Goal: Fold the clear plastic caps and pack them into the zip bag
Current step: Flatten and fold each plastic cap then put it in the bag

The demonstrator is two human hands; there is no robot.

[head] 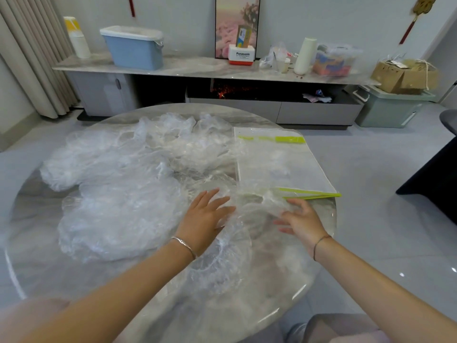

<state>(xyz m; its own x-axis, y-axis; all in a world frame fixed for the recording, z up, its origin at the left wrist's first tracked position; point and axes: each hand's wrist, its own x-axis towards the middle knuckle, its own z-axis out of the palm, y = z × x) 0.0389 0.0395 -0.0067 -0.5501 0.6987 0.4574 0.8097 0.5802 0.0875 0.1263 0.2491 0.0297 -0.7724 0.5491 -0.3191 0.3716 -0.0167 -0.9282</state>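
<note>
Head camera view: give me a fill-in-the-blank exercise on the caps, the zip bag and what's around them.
The clear zip bag with green strips lies to the ____ of the heap of crumpled clear plastic caps.
The silver bangle sits on the ____ wrist.
The grey marble table has a ____ top.
Missing words: right; left; round.

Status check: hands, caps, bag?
Left hand open, flat on nearest cap. Right hand open at its edge. Zip bag flat beyond; loose caps piled left.

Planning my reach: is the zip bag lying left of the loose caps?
No, the zip bag lies flat, right of the loose caps.
</note>
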